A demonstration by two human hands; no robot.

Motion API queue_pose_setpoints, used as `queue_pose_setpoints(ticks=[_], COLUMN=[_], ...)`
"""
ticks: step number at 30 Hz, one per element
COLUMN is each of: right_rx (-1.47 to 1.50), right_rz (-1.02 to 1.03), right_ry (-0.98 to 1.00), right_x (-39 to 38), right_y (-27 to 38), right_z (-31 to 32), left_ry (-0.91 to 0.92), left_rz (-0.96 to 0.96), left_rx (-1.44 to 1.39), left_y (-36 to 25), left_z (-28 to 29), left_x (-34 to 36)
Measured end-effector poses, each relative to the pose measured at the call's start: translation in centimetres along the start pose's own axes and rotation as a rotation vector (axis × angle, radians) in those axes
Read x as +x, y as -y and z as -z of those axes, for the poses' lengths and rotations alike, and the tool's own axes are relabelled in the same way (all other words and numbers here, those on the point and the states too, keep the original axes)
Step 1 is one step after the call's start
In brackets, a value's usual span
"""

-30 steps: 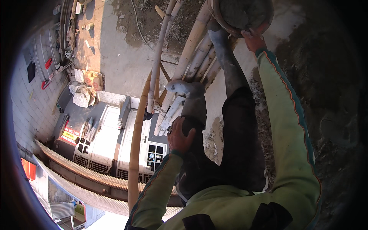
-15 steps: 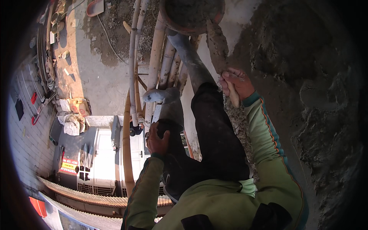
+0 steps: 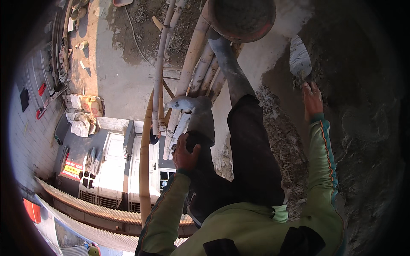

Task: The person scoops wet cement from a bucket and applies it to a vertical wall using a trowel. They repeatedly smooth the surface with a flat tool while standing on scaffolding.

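Note:
My right hand point(image 3: 313, 101) is closed round the handle of a trowel, its fingers hiding most of the grip. The trowel's blade point(image 3: 300, 57) shines pale against the dark, wet mortar surface point(image 3: 341, 47) on the right. Resting on my left knee, my left hand point(image 3: 186, 154) holds nothing, its thumb apart from its bent fingers. At the top stands a round bucket point(image 3: 252, 37) with grey mortar inside, just beyond my boot and left of the trowel.
Several bamboo poles point(image 3: 194, 55) run beneath and beside my grey boots point(image 3: 232, 72). An upright bamboo pole point(image 3: 146, 170) stands left of my left arm. Far below are concrete ground point(image 3: 124, 81), sacks point(image 3: 85, 117), white doors point(image 3: 112, 164) and a corrugated roof edge point(image 3: 94, 212).
My right hand has moved right with the trowel, from the bucket's rim to the mortar surface. The view has shifted a little. My left hand stays on the knee.

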State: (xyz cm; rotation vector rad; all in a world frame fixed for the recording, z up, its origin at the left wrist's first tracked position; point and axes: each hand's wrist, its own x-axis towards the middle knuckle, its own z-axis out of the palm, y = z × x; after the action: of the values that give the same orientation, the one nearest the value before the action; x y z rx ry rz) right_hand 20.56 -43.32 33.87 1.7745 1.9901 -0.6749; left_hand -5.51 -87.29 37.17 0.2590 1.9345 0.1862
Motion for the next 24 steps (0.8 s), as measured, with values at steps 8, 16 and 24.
queue_pose_setpoints(ticks=[8,16,24], right_rx=[-0.371,0.334,0.004], right_rz=[0.166,0.011,0.375], right_ry=[-0.021,0.712,0.092], right_x=[19.2,20.0,15.7], right_y=[11.1,11.9,9.0], right_z=[-15.8,-17.6,-16.5], left_ry=[-0.043,-0.034,-0.055], left_rz=[-0.026,0.034,-0.012], left_rx=[-0.038,-0.022,0.070], left_y=[0.0,-0.2,-1.8], left_z=[-1.3,-1.5,-1.0], left_x=[-0.4,-0.5,0.5])
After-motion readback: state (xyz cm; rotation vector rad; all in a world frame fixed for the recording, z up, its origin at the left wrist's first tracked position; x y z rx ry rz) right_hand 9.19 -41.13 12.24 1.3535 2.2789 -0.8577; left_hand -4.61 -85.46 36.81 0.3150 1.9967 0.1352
